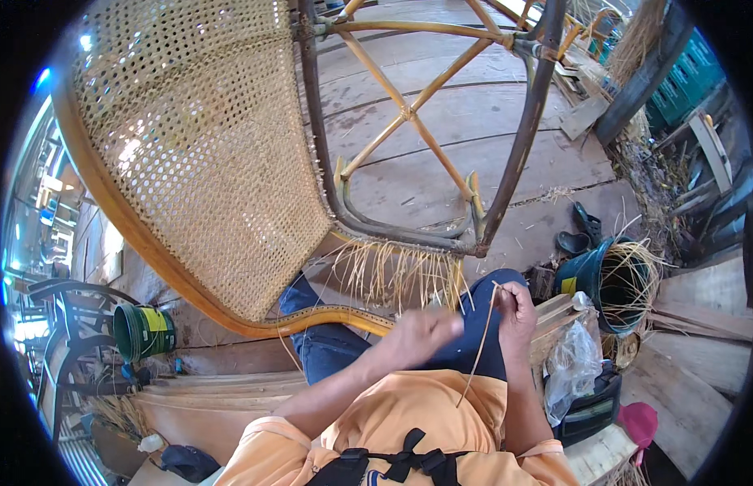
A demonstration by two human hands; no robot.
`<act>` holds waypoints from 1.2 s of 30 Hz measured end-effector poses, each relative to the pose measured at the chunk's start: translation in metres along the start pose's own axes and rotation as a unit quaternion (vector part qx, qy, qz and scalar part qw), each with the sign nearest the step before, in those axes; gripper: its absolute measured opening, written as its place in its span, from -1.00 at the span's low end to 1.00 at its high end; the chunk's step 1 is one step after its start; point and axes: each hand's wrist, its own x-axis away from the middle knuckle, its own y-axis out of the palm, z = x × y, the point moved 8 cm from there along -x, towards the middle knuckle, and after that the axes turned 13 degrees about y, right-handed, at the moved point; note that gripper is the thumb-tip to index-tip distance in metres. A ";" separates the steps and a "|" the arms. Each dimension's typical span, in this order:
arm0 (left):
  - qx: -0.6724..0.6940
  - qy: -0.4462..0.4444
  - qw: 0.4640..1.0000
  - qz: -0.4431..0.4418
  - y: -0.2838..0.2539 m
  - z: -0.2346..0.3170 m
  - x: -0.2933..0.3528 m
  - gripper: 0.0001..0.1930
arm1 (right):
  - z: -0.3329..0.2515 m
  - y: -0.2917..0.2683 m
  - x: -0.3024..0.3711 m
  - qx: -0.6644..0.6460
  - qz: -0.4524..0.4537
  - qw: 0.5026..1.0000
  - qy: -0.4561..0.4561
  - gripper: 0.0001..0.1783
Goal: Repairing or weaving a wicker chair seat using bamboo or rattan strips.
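Observation:
A chair frame with a woven cane panel leans across my lap, its curved wooden rail coming close to my left hand. My right hand pinches a thin brown cane strand, which hangs down over my orange shirt. Blurred by motion, my left hand is raised over my thigh by the end of the rail; its fingers cannot be made out. A fringe of loose cane ends hangs from the lower edge of the frame, just beyond my hands.
Dark legs and crossed cane braces of the chair stand ahead. At right are a green bucket with cane strands, black clogs, a clear plastic bag and planks. Another green bucket stands at left.

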 end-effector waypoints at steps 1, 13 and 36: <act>-0.036 -0.014 0.997 0.071 -0.012 0.000 -0.011 -0.72 | -0.004 -0.001 0.001 0.001 0.010 1.000 0.007 -0.93; 0.425 -0.132 0.868 0.222 0.031 -0.033 -0.034 -0.74 | -0.036 0.016 0.027 -0.025 0.055 0.998 -0.021 -0.82; 0.480 -0.233 0.845 0.034 0.105 -0.060 -0.038 -0.72 | 0.170 -0.139 0.195 0.417 0.029 0.852 0.315 -0.76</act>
